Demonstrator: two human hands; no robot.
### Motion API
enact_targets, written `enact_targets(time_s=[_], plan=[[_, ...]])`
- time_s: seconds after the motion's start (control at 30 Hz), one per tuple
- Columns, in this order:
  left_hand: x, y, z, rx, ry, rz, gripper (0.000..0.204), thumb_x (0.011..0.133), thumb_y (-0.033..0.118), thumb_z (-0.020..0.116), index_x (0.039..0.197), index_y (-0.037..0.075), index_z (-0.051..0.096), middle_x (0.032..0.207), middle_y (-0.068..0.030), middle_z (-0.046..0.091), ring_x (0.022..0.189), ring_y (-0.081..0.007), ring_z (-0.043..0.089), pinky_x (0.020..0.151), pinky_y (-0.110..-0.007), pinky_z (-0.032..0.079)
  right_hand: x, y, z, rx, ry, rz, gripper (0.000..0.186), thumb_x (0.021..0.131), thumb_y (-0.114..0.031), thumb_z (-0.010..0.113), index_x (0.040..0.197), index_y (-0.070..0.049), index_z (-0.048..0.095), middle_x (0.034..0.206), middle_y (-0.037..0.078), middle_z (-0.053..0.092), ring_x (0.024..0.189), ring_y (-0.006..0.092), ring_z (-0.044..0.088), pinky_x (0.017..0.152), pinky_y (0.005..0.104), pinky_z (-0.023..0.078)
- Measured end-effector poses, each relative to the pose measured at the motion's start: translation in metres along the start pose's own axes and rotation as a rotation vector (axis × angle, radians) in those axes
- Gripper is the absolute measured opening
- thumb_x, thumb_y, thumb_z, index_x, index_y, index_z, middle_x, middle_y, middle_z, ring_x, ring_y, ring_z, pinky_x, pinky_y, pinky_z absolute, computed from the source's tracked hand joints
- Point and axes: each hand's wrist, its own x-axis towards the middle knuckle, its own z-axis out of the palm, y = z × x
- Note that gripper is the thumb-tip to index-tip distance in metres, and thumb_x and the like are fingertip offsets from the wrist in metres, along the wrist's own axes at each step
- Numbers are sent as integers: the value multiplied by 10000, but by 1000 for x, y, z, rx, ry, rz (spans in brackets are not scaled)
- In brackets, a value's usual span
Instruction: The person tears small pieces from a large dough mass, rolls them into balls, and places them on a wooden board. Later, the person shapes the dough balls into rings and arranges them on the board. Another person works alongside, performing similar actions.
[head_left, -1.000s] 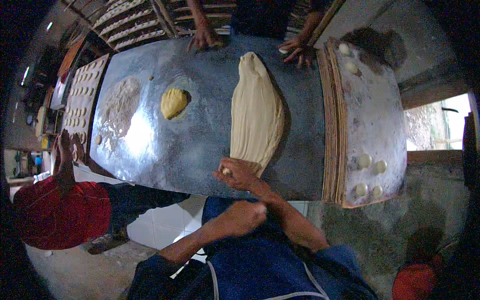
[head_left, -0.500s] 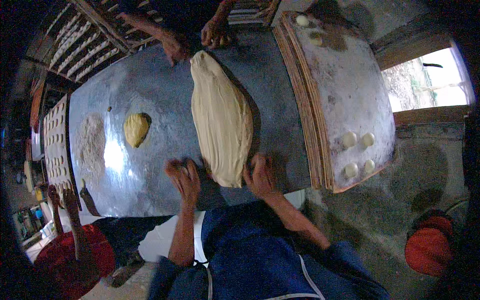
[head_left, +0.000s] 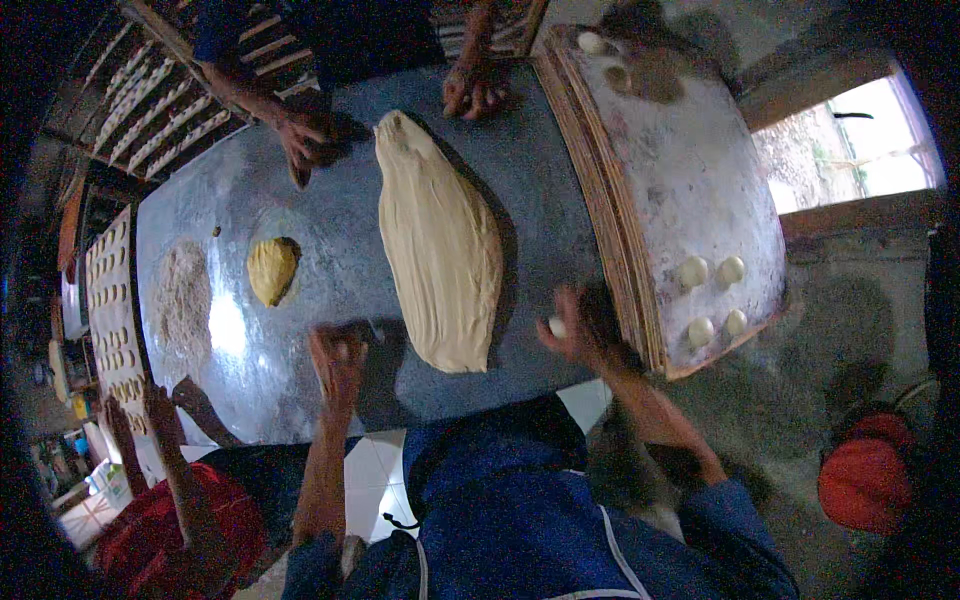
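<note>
Dough (head_left: 440,250) lies in the middle of the smooth blue-grey surface (head_left: 545,165), a long pale slab, faintly ridged lengthwise, with a narrow, rounded far end. Right of its near end, the right hand (head_left: 580,335) pinches a small pale ball (head_left: 557,328) in bent fingers; left of it, the left hand (head_left: 338,362) has curled fingers, though whether they grip anything I cannot tell. Farther left sit a lumpy yellow mound (head_left: 272,271) and a patch of grainy powder (head_left: 183,300). A tray (head_left: 115,315) at the left carries rows of small rounds; stacked wooden boards (head_left: 700,190) at the right bear smooth balls (head_left: 731,269).
</note>
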Motion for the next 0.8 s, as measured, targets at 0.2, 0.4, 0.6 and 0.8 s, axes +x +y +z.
enact_targets(time_s=[0.2, 0.4, 0.6, 0.8], plan=[[-58, -13, -6, -650, 338, 132, 203, 915, 144, 659, 999, -19, 573, 995, -250, 551, 927, -442, 530, 848, -580, 419, -10, -87, 10, -7, 77, -95, 489, 772, -165, 817, 1119, -14, 507, 986, 178, 582, 931, 363, 598, 816, 476, 489], [-14, -16, -17, -1012, 342, -212, 242, 907, 142, 683, 1041, -20, 563, 994, -232, 568, 986, -443, 545, 909, -565, 431, 39, -84, 22, 34, 289, -91, 480, 761, -93, 803, 1166, -14, 558, 1014, 188, 588, 963, 374, 596, 857, 483, 489], [-37, -40, 3, -788, 292, 5, 230, 899, 113, 665, 1053, -4, 543, 959, -202, 561, 918, -422, 575, 889, -522, 454, 2, 0, -11, -204, 264, -401, 468, 763, -84, 781, 1142, -1, 518, 940, 171, 553, 965, 369, 555, 858, 474, 462], [-62, -34, 12, -805, 440, -51, 234, 924, 109, 623, 1086, -36, 538, 1001, -227, 585, 948, -432, 577, 856, -512, 459, 7, -101, 21, 26, 340, -128, 345, 798, -86, 763, 1011, -51, 494, 911, 148, 523, 818, 324, 552, 743, 436, 459]])
